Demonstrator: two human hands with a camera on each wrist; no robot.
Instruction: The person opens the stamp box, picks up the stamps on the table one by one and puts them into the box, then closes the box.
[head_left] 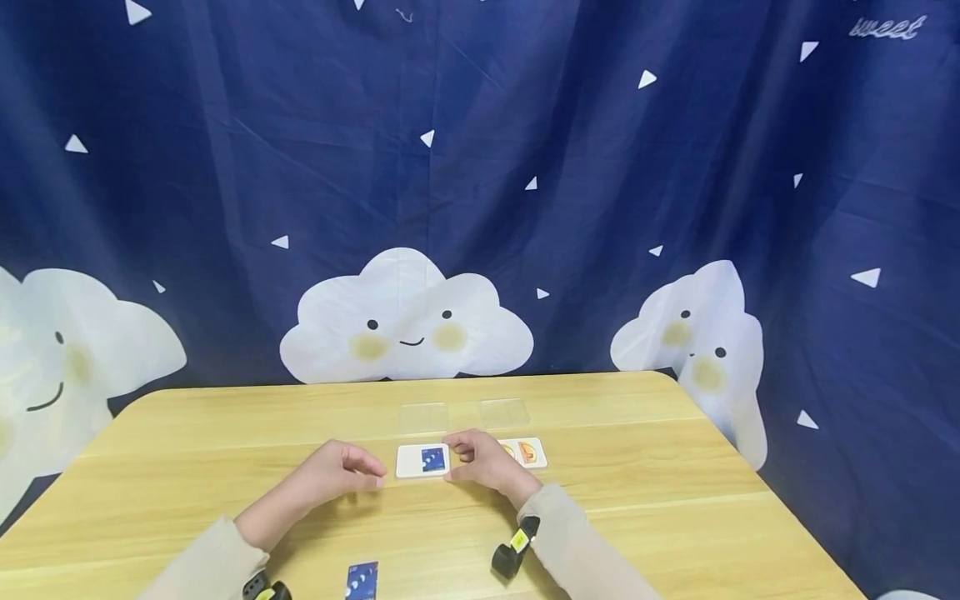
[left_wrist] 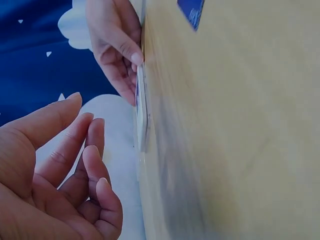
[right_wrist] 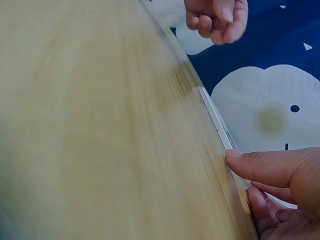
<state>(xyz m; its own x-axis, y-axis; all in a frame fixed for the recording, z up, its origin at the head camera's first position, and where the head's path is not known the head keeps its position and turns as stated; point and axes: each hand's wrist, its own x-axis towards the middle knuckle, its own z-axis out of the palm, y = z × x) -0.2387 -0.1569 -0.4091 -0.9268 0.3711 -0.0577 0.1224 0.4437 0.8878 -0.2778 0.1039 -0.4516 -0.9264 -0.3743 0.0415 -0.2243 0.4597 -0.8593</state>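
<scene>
A thin, flat white card holder (head_left: 408,461) lies on the table with a small blue moon-phase picture (head_left: 432,459) on its right half. At its right end, my right hand (head_left: 487,461) pinches the holder between thumb and curled fingers; the thumb (right_wrist: 250,164) presses on its edge in the right wrist view. My left hand (head_left: 337,471) hovers just left of the holder, fingers loosely bent and holding nothing. In the left wrist view its fingers (left_wrist: 95,145) show apart from the holder (left_wrist: 142,110). A similar blue moon-phase card (head_left: 362,581) lies near the front edge.
Right of the holder, partly behind my right hand, lies another white holder (head_left: 537,452) with round orange pictures. Two clear plastic covers (head_left: 423,417) (head_left: 504,413) rest further back. Behind the wooden table (head_left: 637,533) hangs a dark blue curtain (head_left: 480,167) with clouds.
</scene>
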